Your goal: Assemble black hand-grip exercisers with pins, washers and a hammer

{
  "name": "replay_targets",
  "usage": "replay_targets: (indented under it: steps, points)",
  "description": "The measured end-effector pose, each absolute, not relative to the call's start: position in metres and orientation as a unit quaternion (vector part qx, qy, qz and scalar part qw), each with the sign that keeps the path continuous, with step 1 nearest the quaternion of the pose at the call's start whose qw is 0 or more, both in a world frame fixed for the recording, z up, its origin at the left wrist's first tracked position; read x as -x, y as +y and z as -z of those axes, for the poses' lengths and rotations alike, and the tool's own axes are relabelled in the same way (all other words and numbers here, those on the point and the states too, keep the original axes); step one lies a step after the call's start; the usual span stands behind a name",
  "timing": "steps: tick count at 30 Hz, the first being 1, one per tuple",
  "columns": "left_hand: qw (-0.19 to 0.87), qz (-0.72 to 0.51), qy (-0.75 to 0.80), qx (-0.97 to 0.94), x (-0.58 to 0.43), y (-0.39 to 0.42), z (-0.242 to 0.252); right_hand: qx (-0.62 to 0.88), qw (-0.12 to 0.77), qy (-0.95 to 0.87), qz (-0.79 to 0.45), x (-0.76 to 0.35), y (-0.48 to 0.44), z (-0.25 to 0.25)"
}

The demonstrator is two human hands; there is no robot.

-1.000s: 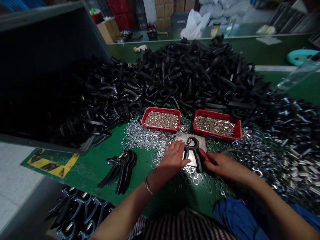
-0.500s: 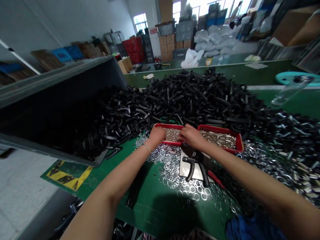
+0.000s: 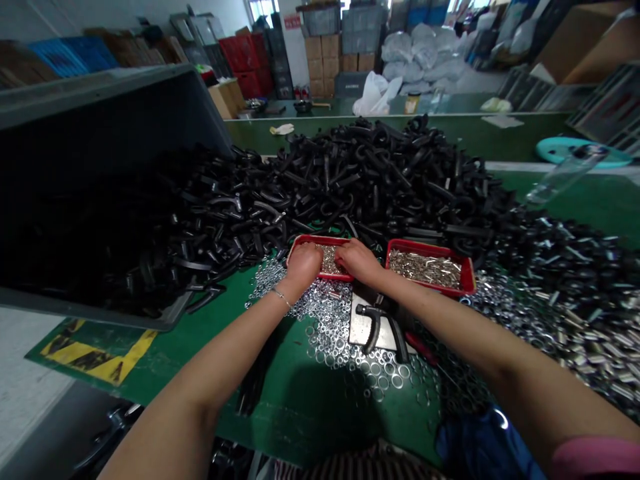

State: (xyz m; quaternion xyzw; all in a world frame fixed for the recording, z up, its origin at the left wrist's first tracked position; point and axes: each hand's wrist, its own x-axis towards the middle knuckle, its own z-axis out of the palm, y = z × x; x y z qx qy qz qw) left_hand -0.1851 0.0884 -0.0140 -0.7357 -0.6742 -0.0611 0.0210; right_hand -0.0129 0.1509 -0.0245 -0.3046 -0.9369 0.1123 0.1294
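Both of my hands reach into the left red tray (image 3: 296,245), which is filled with small silver parts. My left hand (image 3: 303,263) is curled, knuckles up, over the tray's near left part. My right hand (image 3: 356,260) is curled over its right part, fingers pinched down into the parts. What either hand holds is hidden. Below my right wrist a black hand-grip assembly (image 3: 383,323) lies on a small metal plate (image 3: 357,325). A second red tray (image 3: 466,275) of silver pins stands just to the right.
A big heap of black plastic handles (image 3: 360,180) fills the table behind the trays. Silver washers (image 3: 325,313) are scattered on the green mat (image 3: 310,413). A large dark bin (image 3: 100,133) lies tipped at left. Metal springs (image 3: 575,333) are piled at right. A clear bottle (image 3: 565,175) lies far right.
A second ago my hands were at the hand-grip on the metal plate; they let it go and moved up into the left red tray, where they stay now.
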Motion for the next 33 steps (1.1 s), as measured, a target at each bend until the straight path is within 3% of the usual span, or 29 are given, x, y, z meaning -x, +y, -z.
replay_targets:
  steps: [7, 11, 16, 19, 24, 29, 33]
  points:
    - [-0.047, 0.194, -0.677, 0.708, 0.201, 0.082, 0.004, 0.33, 0.22, -0.893, -0.215, -0.012, 0.144, 0.002]
    - [-0.244, 0.394, -0.641, 0.612, 0.195, 0.034, -0.011, 0.385, 0.283, -0.781, -0.402, -0.086, 0.106, -0.009]
    - [-0.409, 0.427, -0.609, 0.529, 0.145, -0.041, -0.004, 0.44, 0.239, -0.667, -0.551, -0.153, 0.049, 0.023]
    - [-0.47, 0.415, -0.592, 0.507, 0.116, -0.052, 0.008, 0.456, 0.227, -0.724, -0.465, -0.166, 0.035, 0.034]
    - [-0.446, 0.401, -0.574, 0.558, 0.085, -0.03, 0.015, 0.401, 0.235, -0.873, -0.15, -0.148, 0.055, 0.006]
    - [-0.301, 0.348, -0.555, 0.692, 0.054, -0.021, 0.015, 0.311, 0.135, -0.94, -0.05, -0.063, 0.105, -0.016]
    - [-0.261, 0.326, -0.57, 0.708, 0.061, -0.035, 0.019, 0.294, 0.103, -0.95, -0.025, -0.006, 0.139, -0.007]
